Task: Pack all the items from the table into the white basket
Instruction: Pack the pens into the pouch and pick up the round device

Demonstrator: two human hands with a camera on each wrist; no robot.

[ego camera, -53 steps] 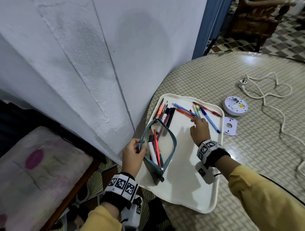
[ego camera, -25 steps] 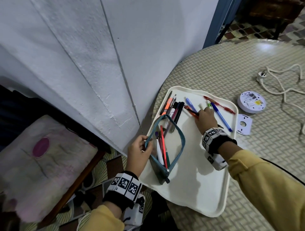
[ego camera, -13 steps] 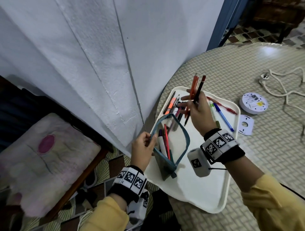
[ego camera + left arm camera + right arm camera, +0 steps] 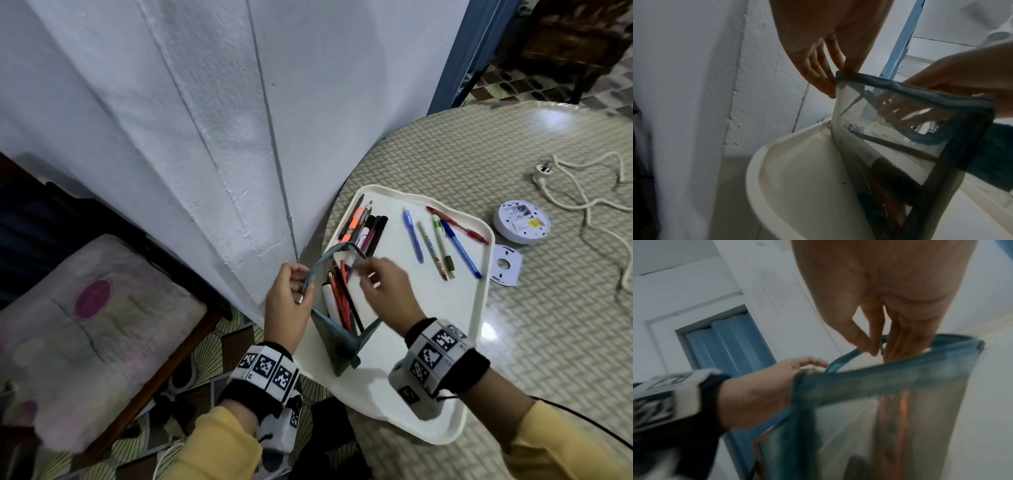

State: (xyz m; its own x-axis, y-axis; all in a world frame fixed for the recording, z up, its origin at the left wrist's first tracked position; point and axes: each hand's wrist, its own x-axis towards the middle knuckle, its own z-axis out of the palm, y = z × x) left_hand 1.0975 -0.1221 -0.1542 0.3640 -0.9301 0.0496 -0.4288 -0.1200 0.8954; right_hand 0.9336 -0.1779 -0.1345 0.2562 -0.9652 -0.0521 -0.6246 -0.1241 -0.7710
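Observation:
A clear pencil pouch [image 4: 337,329] with a teal rim stands upright on the white tray [image 4: 428,342], its mouth wide. My left hand [image 4: 301,277] pinches the pouch's near-left rim [image 4: 840,76]. My right hand [image 4: 363,274] hovers over the mouth with straight fingers [image 4: 873,347] dipping just inside and nothing between them. Red, orange and dark pens [image 4: 340,298] stand inside the pouch [image 4: 879,418]. Several markers [image 4: 363,228] lie at the tray's back left. Several blue, red and green pens [image 4: 442,246] lie at its back right.
The tray overhangs the patterned table [image 4: 548,342] next to a white wall [image 4: 205,137]. A round white device [image 4: 521,222], a flat white disc [image 4: 506,269] and a loose white cord [image 4: 582,202] lie to the right. A cushioned seat [image 4: 85,325] stands lower left.
My right hand gathered orange and dark pens from the tray, lifted them, then lowered them into the pouch and let go. The left hand kept its pinch on the rim.

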